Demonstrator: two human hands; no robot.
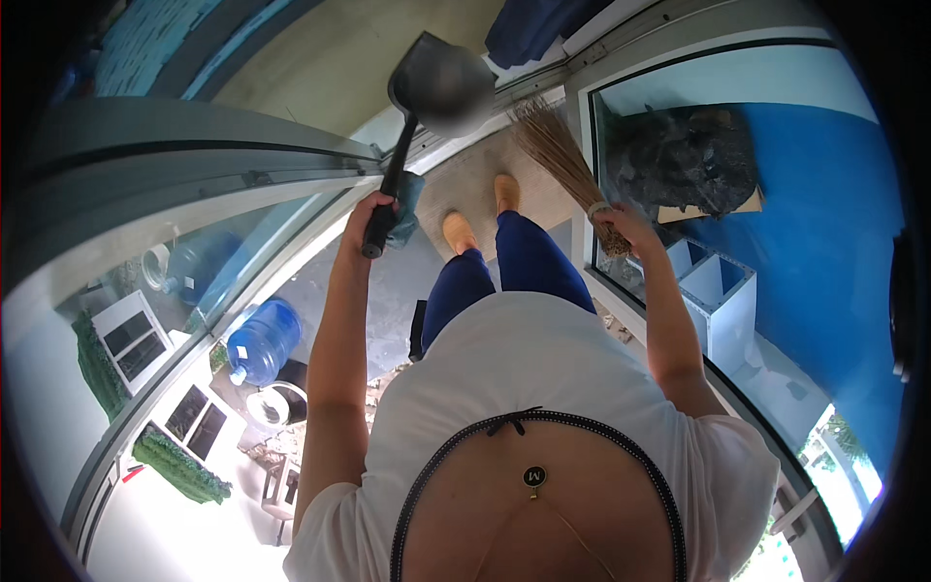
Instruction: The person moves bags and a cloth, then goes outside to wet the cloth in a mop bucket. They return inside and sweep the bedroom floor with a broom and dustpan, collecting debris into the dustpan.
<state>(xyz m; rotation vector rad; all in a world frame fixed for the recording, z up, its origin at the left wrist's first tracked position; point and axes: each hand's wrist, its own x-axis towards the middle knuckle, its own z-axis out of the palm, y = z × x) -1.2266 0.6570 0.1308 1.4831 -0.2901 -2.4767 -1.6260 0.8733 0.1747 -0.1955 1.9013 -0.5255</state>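
My left hand (369, 222) grips the black handle of a dark pan (418, 84). The pan's wide end points away from me, and part of it is blurred. A grey-blue cloth (407, 211) hangs by the same hand; whether the fingers hold it too is hard to see. In my right hand (627, 227) is a stick broom (556, 149), gripped near its bound end, the bristle tips slanting forward and left. Both arms reach out ahead of my body. Under my feet, in tan slip-on shoes (458, 231), lies a brown mat (473, 164) at a doorway.
A metal-framed glass panel (291, 218) stands close on the left, another glass panel (604, 182) on the right. A blue water jug (265, 342) lies at lower left beside a white ring-shaped object (268, 407). A white metal rack (716, 291) shows at right.
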